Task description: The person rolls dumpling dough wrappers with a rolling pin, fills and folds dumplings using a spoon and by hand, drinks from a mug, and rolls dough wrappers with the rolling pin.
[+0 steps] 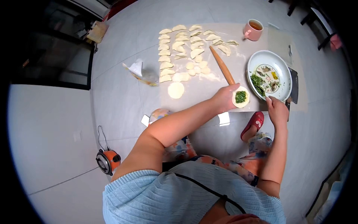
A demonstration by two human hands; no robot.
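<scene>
one left hand [225,98]: cradling a flat round white dough wrapper [242,105];
right hand [277,109]: grasping a slim grey spoon [261,90] dipped into the wide round white bowl [285,74];
wrapper: over the near edge of the pale rectangular tabletop [201,95], chopped green filling [240,97] at centre;
tabletop: columns of pale crescent-shaped dumplings [181,38]; tapered brown wooden rolling pin [223,67].

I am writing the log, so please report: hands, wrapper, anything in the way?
Left hand holding wrapper, green filling on top. Right hand gripping spoon in bowl. Possible obstacle: rolling pin, close by left hand.
</scene>
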